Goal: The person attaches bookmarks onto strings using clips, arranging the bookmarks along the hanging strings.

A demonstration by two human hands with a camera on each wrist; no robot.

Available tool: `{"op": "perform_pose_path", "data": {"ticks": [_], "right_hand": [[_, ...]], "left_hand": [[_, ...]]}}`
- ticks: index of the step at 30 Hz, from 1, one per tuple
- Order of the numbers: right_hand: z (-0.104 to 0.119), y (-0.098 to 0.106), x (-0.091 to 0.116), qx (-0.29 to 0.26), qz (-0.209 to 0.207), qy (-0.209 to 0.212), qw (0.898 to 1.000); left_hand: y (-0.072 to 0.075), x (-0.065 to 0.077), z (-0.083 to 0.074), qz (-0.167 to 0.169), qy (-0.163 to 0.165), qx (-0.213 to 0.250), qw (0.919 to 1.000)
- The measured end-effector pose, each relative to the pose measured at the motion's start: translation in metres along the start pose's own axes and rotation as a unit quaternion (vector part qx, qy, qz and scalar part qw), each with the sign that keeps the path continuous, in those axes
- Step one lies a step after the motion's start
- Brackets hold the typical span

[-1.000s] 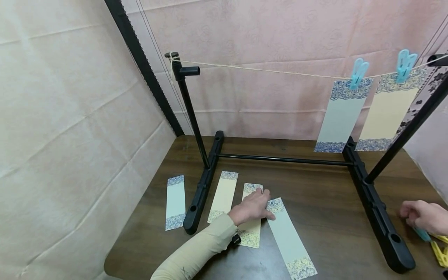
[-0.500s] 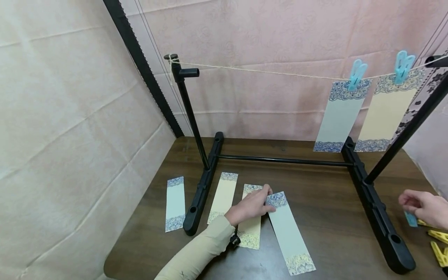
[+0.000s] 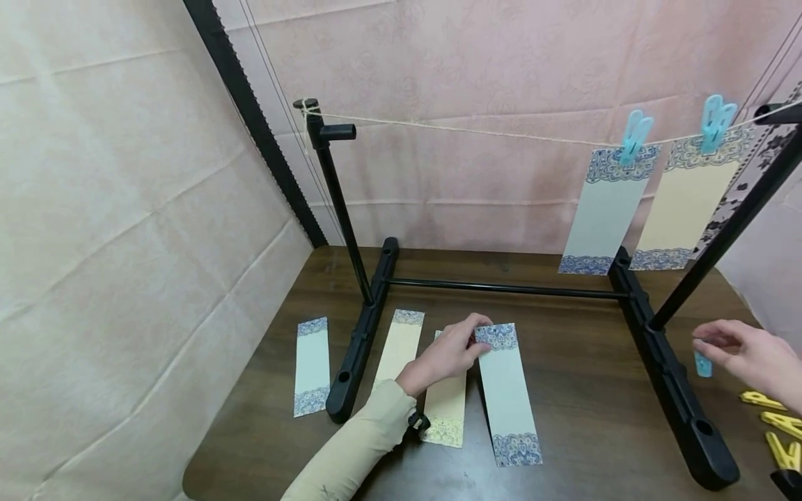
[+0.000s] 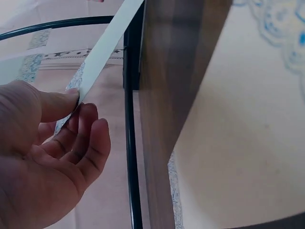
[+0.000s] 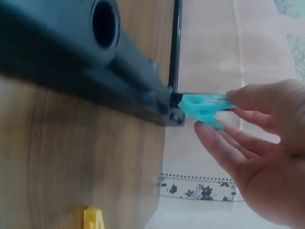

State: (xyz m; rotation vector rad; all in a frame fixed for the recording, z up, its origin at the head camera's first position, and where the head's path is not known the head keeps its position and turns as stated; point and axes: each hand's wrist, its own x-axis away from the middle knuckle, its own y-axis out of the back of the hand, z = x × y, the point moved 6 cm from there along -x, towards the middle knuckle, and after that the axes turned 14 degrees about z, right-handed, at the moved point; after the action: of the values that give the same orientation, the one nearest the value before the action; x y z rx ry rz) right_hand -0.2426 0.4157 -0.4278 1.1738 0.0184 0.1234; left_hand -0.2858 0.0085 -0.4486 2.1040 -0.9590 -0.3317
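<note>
My left hand (image 3: 450, 351) pinches the top left edge of a pale blue paper strip (image 3: 509, 390) with patterned ends. In the left wrist view the thumb and fingers grip this strip near its patterned end, and it appears raised off the table. Over at the right, my right hand (image 3: 748, 355) holds a light blue clothespin (image 3: 703, 364). The right wrist view shows that clothespin (image 5: 202, 109) between thumb and fingers. Partly covered by the left hand and strip, a cream strip (image 3: 446, 417) lies on the table.
Another cream strip (image 3: 401, 341) and a pale blue strip (image 3: 312, 369) lie at left. A black stand (image 3: 670, 376) carries a string (image 3: 438, 127), where blue clothespins (image 3: 635, 136) hold two strips (image 3: 604, 216). Several yellow clothespins (image 3: 782, 423) lie at the right edge.
My left hand has lifted the top of the pale blue strip, which has turned more upright and shifted away from me. My right hand has risen from the yellow clothespins, carrying the blue clothespin.
</note>
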Motion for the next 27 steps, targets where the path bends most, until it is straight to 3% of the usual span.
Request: {"op": "perform_pose_path", "data": {"ticks": [3,11,27], "right_hand": [[0.007,0.002,0.001,-0.007,0.001,-0.005,1.0],[0.034,0.011,0.003,-0.006,-0.024,0.045,0.999],[0.096,0.035,-0.009,-0.058,-0.028,0.098,0.993]], "left_hand": [[0.004,0.001,-0.002,-0.014,-0.007,0.009,0.9998],[0.011,-0.001,-0.007,-0.054,-0.029,0.036,0.9974],[0.033,-0.013,-0.032,-0.13,-0.046,0.109,0.9845]]}}
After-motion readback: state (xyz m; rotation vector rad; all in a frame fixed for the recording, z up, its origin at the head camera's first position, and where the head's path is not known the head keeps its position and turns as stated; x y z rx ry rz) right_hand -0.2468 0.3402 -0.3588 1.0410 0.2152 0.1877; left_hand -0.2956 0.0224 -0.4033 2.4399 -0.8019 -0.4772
